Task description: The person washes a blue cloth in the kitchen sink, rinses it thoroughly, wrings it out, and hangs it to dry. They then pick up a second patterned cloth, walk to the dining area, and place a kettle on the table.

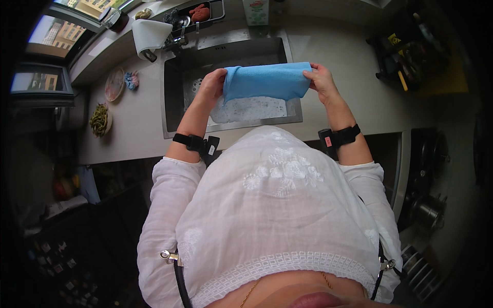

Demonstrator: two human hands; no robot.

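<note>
A light blue cloth (267, 81), folded over along its length, is stretched out flat above a metal sink (168, 92). My left hand (213, 85) pinches its left end, where the edge is bunched. At the right end, my right hand (320, 81) grips the upper corner between thumb and fingers. Soap suds (250, 109) cover the lower part of the sink basin, below the cloth. The faucet (176, 44) stands at the sink's back left corner, with a white cloth or paper towel (151, 34) beside it.
On the counter to the left are a bowl of green vegetables (100, 121), a round lid or plate (114, 84) and a pink and blue scrubber (131, 80). Behind the sink stand a carton (257, 12) and a caddy (215, 9) with a red sponge (200, 13). A dark rack (400, 54) holds utensils at right.
</note>
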